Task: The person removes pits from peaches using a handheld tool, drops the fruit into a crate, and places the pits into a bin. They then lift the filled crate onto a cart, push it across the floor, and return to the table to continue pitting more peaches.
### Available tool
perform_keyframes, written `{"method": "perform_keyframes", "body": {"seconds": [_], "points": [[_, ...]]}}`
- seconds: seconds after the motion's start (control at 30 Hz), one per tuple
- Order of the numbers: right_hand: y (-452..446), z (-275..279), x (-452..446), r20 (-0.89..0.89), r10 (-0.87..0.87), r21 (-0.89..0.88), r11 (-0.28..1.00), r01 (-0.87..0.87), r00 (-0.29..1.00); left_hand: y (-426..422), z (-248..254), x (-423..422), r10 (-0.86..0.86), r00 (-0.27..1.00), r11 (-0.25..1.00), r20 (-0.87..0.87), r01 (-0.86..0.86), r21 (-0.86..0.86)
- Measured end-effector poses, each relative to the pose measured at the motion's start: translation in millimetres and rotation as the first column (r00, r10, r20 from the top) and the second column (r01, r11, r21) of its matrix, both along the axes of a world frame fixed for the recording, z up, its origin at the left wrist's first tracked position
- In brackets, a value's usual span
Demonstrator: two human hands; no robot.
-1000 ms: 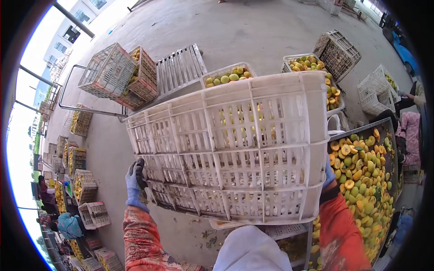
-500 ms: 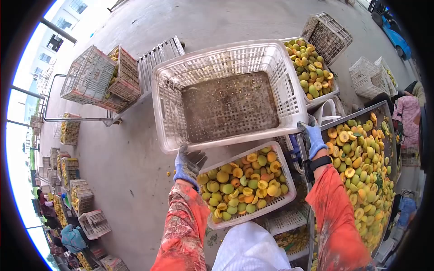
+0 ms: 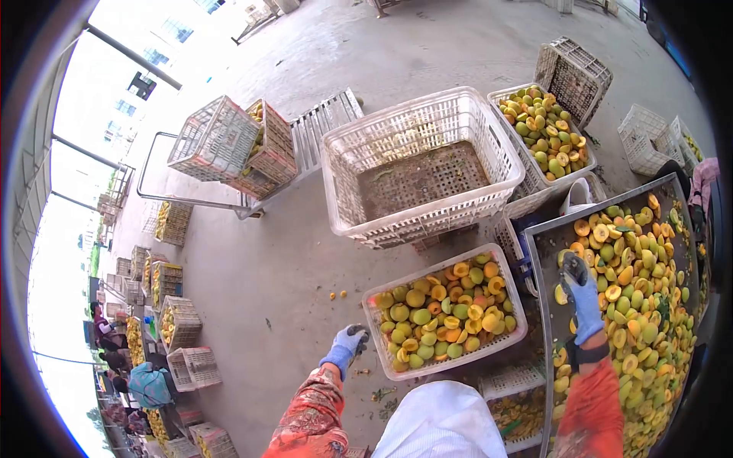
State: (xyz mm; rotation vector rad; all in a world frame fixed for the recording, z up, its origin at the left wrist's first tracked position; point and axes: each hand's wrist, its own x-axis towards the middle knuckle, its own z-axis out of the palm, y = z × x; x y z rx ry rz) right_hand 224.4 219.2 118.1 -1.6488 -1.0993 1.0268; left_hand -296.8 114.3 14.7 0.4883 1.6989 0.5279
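My right hand (image 3: 582,296), in a blue glove with a grey palm, reaches over the left side of a metal-rimmed sorting tray (image 3: 540,271). Its fingers are bent but apart, close to a few yellow fruit halves. The tray holds many green-yellow stone fruits, several cut open to orange flesh. My left hand (image 3: 346,347), gloved the same way, hangs over the floor with loosely bent fingers and nothing in it. Right of it stands a pale plastic crate (image 3: 523,324) filled with similar fruit. Beyond that crate, an unfilled white basket (image 3: 347,221) with a dirty bottom sits apart from both hands.
Another fruit-filled crate (image 3: 563,177) stands at the back right beside a tipped basket (image 3: 573,80). On the left, a metal cart (image 3: 324,122) carries baskets (image 3: 217,145). More crates line the far left, where people work. Fruit scraps (image 3: 337,295) lie on the floor.
Both hands have let go of the large white basket, which now stands beyond the filled crate. My right hand has moved over the tray, while my left has drawn back and down.
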Motion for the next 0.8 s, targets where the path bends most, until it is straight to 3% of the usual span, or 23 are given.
{"method": "perform_keyframes", "body": {"seconds": [0.07, 0.1, 0.13, 0.17, 0.2, 0.23, 0.27, 0.33, 0.47, 0.53, 0.67, 0.8], "points": [[-11, 91, -23, -0.045, 0.051, 0.035, 0.998, -0.05, 0.998, -47, 39, 5, -0.239, 0.947, 0.971, -0.216, 0.23, -0.065], [-19, 132, -34, -0.145, 0.092, 0.116, 0.99, -0.076, 0.985, -74, 43, 1, -0.34, 0.886, 0.939, -0.315, 0.337, -0.064], [-37, 164, -31, -0.091, 0.195, 0.281, 0.946, -0.163, 0.977, -108, 51, 7, -0.432, 0.802, 0.893, -0.412, 0.443, -0.074], [-56, 219, -51, -0.191, 0.208, 0.306, 0.941, -0.143, 0.959, -132, 62, 10, -0.426, 0.8, 0.893, -0.423, 0.446, -0.056], [-78, 252, -61, -0.134, 0.243, 0.431, 0.887, -0.164, 0.961, -157, 75, 14, -0.347, 0.861, 0.934, -0.372, 0.351, -0.06], [-108, 295, -78, -0.231, 0.25, 0.484, 0.868, -0.112, 0.94, -182, 86, 19, -0.264, 0.91, 0.964, -0.319, 0.255, -0.07], [-140, 331, -93, -0.114, 0.297, 0.605, 0.777, -0.171, 0.948, -210, 87, 20, -0.269, 0.907, 0.963, -0.325, 0.263, -0.064], [-197, 373, -95, 0.047, 0.411, 0.774, 0.561, -0.293, 0.91, -271, 84, 19, -0.069, 0.983, 0.997, -0.17, 0.074, 0.019], [-306, 435, -103, 0.232, 0.52, 0.886, 0.235, -0.399, 0.822, -392, 126, 52, 0.051, 0.998, 0.998, -0.037, -0.052, -0.02], [-346, 458, -107, 0.286, 0.54, 0.9, 0.131, -0.415, 0.792, -458, 104, 51, 0.056, 0.998, 0.995, -0.004, -0.056, -0.08], [-397, 481, -116, 0.354, 0.568, 0.898, 0.017, -0.44, 0.743, -567, 53, 30, 0.096, 0.993, 0.982, 0.075, -0.082, -0.17], [-415, 488, -131, 0.393, 0.587, 0.885, -0.034, -0.464, 0.708, -597, 59, 19, 0.153, 0.985, 0.972, 0.074, -0.137, -0.19]]}}
